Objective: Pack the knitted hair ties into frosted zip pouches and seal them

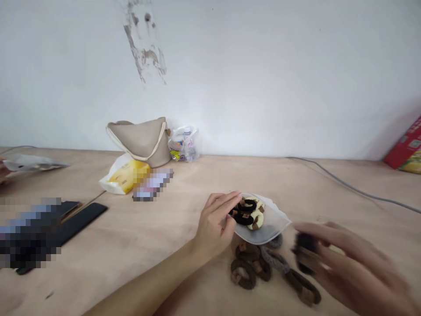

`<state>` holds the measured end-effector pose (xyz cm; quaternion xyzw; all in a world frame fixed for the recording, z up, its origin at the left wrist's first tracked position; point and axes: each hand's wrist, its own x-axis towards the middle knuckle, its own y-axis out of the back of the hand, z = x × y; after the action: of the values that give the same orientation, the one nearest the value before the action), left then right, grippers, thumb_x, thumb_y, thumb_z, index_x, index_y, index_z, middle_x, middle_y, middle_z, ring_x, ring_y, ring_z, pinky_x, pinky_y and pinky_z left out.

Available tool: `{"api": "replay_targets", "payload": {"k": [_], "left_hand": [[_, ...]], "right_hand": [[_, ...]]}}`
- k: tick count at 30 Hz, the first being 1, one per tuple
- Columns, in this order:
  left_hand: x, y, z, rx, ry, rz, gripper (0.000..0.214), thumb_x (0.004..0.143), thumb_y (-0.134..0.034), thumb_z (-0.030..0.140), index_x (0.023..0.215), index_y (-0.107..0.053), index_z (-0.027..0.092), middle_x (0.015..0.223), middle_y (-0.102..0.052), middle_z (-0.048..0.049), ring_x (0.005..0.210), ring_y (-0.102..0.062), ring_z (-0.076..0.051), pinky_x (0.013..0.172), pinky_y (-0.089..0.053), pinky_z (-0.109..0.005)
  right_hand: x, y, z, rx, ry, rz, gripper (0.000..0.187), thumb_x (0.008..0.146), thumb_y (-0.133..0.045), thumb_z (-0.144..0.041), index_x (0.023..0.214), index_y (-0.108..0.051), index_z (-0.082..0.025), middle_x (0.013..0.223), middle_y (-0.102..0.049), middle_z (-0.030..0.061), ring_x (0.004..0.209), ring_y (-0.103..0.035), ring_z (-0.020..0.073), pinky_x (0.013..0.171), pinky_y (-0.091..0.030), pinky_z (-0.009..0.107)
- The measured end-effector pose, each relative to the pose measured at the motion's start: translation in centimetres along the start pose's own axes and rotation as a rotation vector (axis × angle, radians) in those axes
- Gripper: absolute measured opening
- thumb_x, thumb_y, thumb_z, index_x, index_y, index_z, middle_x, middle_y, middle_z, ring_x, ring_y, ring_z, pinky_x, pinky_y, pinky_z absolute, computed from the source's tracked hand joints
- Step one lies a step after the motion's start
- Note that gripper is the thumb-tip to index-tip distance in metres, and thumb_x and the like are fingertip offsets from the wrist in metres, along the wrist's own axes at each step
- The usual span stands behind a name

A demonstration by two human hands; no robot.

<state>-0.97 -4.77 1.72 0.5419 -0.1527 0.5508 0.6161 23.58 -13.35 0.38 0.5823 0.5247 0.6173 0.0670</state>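
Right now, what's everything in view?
Wall: one, white, behind
Table: one, tan, foreground
Handbag: one, beige, rear
Plastic bag: one, clear, beside handbag
Yellow packet: one, yellow-white, before handbag
Pixelated item: one, pale, left
Flat items: multiple, dark, left
Pale packet: one, whitish, far left
Cables: two, grey, rear
Box: one, red, right edge
Pouch: one, whitish, front
Hair ties: several, black/cream, inside pouch
Loose ties: several, brown/grey, beside pouch
Held item: uncounted, dark, right hand
Another person's hand: one, left edge
Left hand: one, holding pouch
Right hand: one, blurred, right
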Motion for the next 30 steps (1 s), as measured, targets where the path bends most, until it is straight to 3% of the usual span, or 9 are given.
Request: {"api": "replay_targets", "payload": {"k": [3, 6, 11, 14, 19, 22, 25, 28, 30], "left_hand": [[0.1, 0.0, -0.1, 0.003, 0.002, -0.008, 0.052, 0.072, -0.041, -0.001, 0.115, -0.062, 0.021, 0.112, -0.067, -0.0063, 0.098, -0.059, -0.02, 0.082, -0.052, -0.039], [0.1, 0.0, -0.2, -0.003, 0.012, -0.011, 0.051, 0.073, -0.041, -0.001, 0.114, -0.062, 0.021, 0.112, -0.067, -0.0063, 0.097, -0.06, -0.02, 0.081, -0.053, -0.039], [0.2, -0.3, -0.3, 0.007, 0.024, -0.001, 0.052, 0.073, -0.04, -0.001, 0.115, -0.062, 0.021, 0.113, -0.067, -0.0062, 0.099, -0.059, -0.02, 0.083, -0.053, -0.038], [0.1, -0.3, -0.2, 0.017, 0.033, -0.001, 0.053, 0.073, -0.04, -0.001, 0.116, -0.061, 0.022, 0.114, -0.067, -0.0056, 0.1, -0.059, -0.02, 0.083, -0.053, -0.039], [0.2, -0.2, -0.1, 0.024, 0.03, 0.005, 0.052, 0.073, -0.04, -0.001, 0.115, -0.062, 0.021, 0.114, -0.067, -0.0066, 0.098, -0.061, -0.02, 0.083, -0.053, -0.037], [0.2, -0.2, -0.3, 0.049, 0.046, 0.018, 0.052, 0.073, -0.041, 0.0, 0.115, -0.062, 0.021, 0.115, -0.066, -0.0071, 0.098, -0.061, -0.021, 0.084, -0.052, -0.039], [0.1, -0.1, -0.4, 0.069, 0.054, 0.031, 0.053, 0.073, -0.04, 0.0, 0.117, -0.061, 0.022, 0.116, -0.066, -0.0065, 0.099, -0.061, -0.02, 0.084, -0.052, -0.039], [0.1, -0.1, -0.4, 0.073, 0.052, 0.032, 0.053, 0.073, -0.04, -0.001, 0.117, -0.061, 0.021, 0.116, -0.066, -0.0067, 0.099, -0.06, -0.02, 0.083, -0.052, -0.038], [0.1, -0.1, -0.4, 0.077, 0.049, 0.027, 0.053, 0.073, -0.04, -0.001, 0.117, -0.06, 0.021, 0.116, -0.065, -0.0066, 0.1, -0.06, -0.02, 0.083, -0.052, -0.037]], "right_hand": [[2.3, -1.3, -0.9, -0.068, 0.173, -0.03, 0.03, 0.086, -0.046, -0.01, 0.108, -0.058, -0.026, 0.119, -0.061, 0.0071, 0.083, -0.065, 0.0156, 0.074, -0.053, 0.029], [2.0, -1.2, -1.2, -0.014, 0.237, -0.053, 0.029, 0.085, -0.045, -0.008, 0.106, -0.057, -0.023, 0.105, -0.066, 0.0057, 0.086, -0.066, 0.0148, 0.075, -0.052, 0.024], [-0.5, -1.2, -1.1, 0.035, 0.102, -0.191, 0.017, 0.088, -0.047, -0.018, 0.102, -0.056, -0.023, 0.092, -0.067, 0.0041, 0.077, -0.066, 0.0144, 0.066, -0.052, 0.022], [-0.6, -2.3, -0.9, -0.019, 0.053, -0.216, 0.019, 0.09, -0.042, -0.019, 0.104, -0.055, -0.023, 0.098, -0.066, 0.0049, 0.082, -0.065, 0.0152, 0.069, -0.052, 0.024], [-0.1, -2.3, -0.9, -0.02, -0.016, -0.246, 0.017, 0.089, -0.039, -0.016, 0.081, -0.053, -0.023, 0.073, -0.061, -0.0004, 0.059, -0.058, 0.0111, 0.053, -0.045, 0.021], [-0.4, -1.6, -0.9, -0.006, -0.096, -0.238, 0.015, 0.086, -0.04, -0.016, 0.082, -0.051, -0.024, 0.067, -0.056, -0.0023, 0.052, -0.054, 0.0106, 0.05, -0.044, 0.022], [-0.6, -1.3, -0.5, 0.002, -0.175, -0.252, 0.017, 0.084, -0.043, -0.018, 0.095, -0.054, -0.025, 0.081, -0.061, 0.0002, 0.059, -0.059, 0.0128, 0.054, -0.048, 0.024], [-0.6, -1.7, -0.1, 0.006, -0.202, -0.257, 0.032, 0.082, -0.044, -0.019, 0.113, -0.052, -0.026, 0.1, -0.063, 0.0039, 0.073, -0.065, 0.0158, 0.06, -0.051, 0.027], [-0.6, -1.9, 0.2, -0.001, -0.211, -0.281, 0.027, 0.083, -0.044, -0.02, 0.107, -0.054, -0.026, 0.098, -0.062, 0.0037, 0.072, -0.065, 0.0154, 0.059, -0.052, 0.026]]}}
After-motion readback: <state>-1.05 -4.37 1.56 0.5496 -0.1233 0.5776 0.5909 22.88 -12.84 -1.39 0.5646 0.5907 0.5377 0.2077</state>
